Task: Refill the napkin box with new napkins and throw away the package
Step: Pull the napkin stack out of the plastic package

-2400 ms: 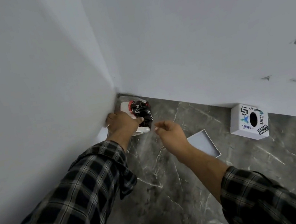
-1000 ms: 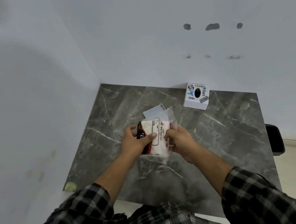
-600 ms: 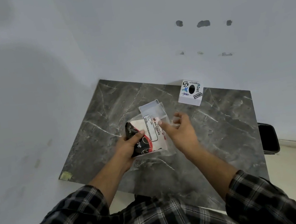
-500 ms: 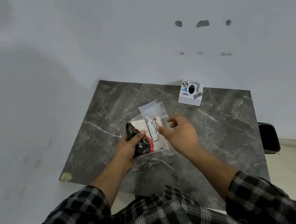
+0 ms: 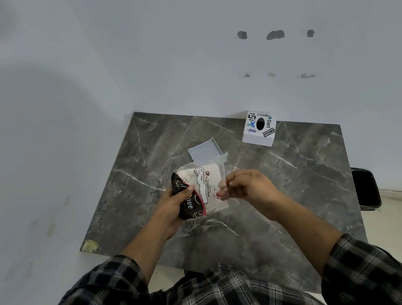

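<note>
A napkin package (image 5: 202, 191), clear plastic with black, red and white print, is held above the dark marble table (image 5: 305, 188). My left hand (image 5: 176, 203) grips its black left end. My right hand (image 5: 246, 187) pinches the clear plastic flap at the package's right side. The white napkin box (image 5: 259, 127), covered in stickers with a dark round hole on top, stands at the table's far edge by the wall. Its shallow white lid (image 5: 205, 151) lies open side up just behind the package.
White walls enclose the table on the left and at the back. A black bin (image 5: 365, 188) stands on the pale floor past the table's right edge. A yellowish sticker (image 5: 89, 245) marks the table's near left corner.
The package was picked up from the far corner and brought over the table's middle. In the last half second my right hand closed from open fingers to a pinch on the plastic flap.
</note>
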